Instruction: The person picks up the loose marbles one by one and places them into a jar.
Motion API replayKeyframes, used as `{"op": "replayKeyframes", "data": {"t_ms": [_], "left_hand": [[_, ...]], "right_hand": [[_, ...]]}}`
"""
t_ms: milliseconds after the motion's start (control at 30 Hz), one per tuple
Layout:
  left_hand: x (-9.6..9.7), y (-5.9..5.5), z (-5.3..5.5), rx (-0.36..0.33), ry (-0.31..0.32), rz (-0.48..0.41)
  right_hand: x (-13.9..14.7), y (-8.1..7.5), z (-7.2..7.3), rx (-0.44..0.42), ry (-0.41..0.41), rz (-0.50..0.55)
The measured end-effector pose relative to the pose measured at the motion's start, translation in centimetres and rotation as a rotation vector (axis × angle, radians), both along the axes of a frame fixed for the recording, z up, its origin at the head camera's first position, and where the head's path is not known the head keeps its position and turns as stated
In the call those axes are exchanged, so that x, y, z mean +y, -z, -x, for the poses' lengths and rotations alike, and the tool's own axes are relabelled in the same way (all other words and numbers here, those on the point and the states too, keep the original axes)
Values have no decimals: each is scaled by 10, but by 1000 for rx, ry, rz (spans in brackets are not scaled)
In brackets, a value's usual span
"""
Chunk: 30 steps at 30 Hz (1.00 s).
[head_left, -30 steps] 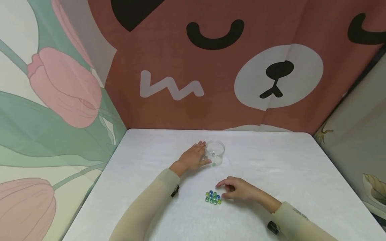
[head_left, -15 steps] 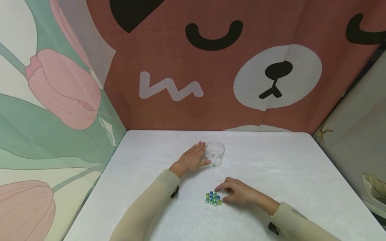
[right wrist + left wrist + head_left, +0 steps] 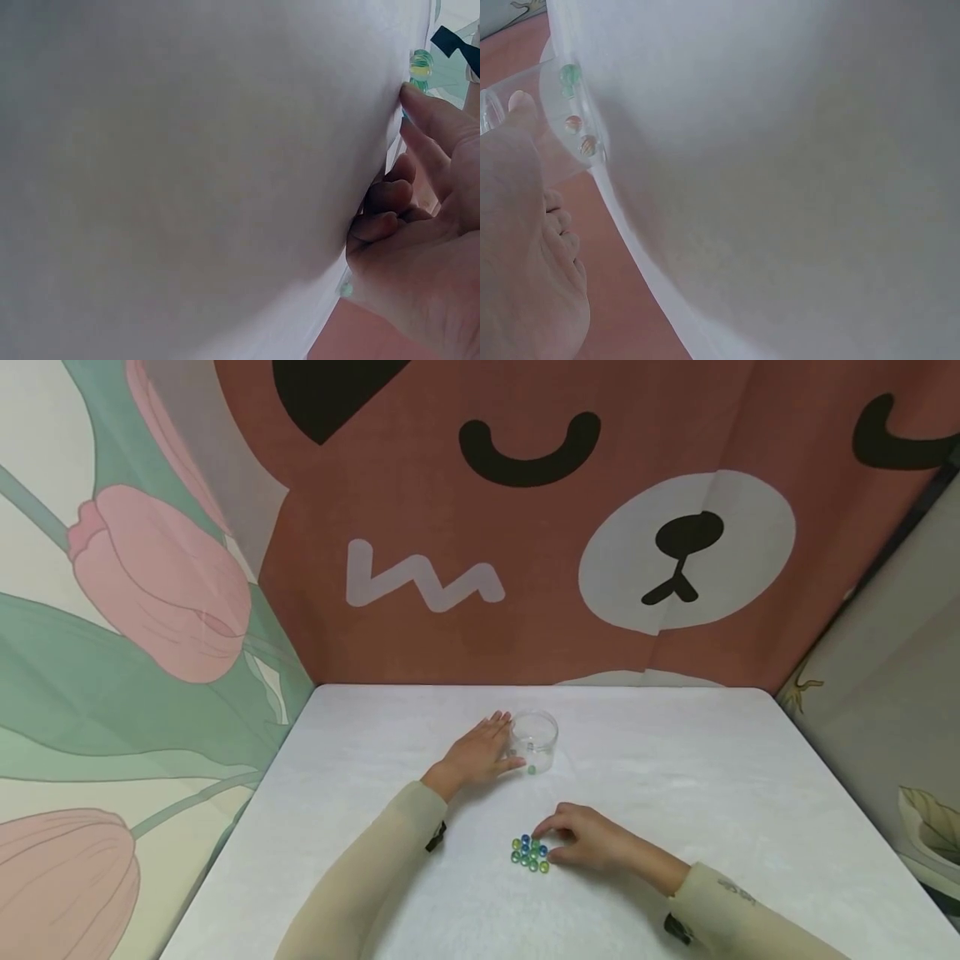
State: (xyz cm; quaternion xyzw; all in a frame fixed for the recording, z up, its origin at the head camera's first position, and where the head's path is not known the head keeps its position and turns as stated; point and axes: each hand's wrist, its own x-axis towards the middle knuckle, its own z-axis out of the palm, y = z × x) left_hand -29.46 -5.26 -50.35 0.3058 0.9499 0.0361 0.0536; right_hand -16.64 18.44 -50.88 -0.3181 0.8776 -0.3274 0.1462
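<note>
A clear round cup (image 3: 534, 739) stands toward the back of the table, with a green marble (image 3: 571, 75) and two striped marbles (image 3: 580, 135) at its bottom. My left hand (image 3: 476, 754) rests along the cup's left side, fingers extended, thumb across its front. Nearer me lies a tight cluster of glass marbles (image 3: 525, 852), green, blue and yellow-green. My right hand (image 3: 588, 837) is at the cluster's right edge, index fingertip and thumb parted around its border with a blue marble (image 3: 543, 851) near them. In the right wrist view the other fingers (image 3: 390, 196) are tucked in.
The white table (image 3: 675, 760) has its back edge along a brown curtain (image 3: 420, 643) printed with a bear's face. Flower-patterned cloth (image 3: 172, 593) hangs at the left. Both sleeved forearms reach in from the front, with dark straps (image 3: 677, 929) at the wrists.
My right hand has shifted slightly left, its index finger and thumb now right at the marbles. The left hand and the cup have stayed in place.
</note>
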Motion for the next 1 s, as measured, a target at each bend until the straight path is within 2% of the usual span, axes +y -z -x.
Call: {"op": "replayKeyframes", "data": {"t_ms": [300, 867, 1000], "left_hand": [[0, 4, 1, -2, 6, -12], [3, 0, 2, 9, 15, -24], [3, 2, 0, 8, 11, -18]], "right_hand": [[-3, -1, -1, -19, 20, 3], [-2, 1, 1, 20, 28, 55], [-2, 1, 0, -15, 42, 75]]}}
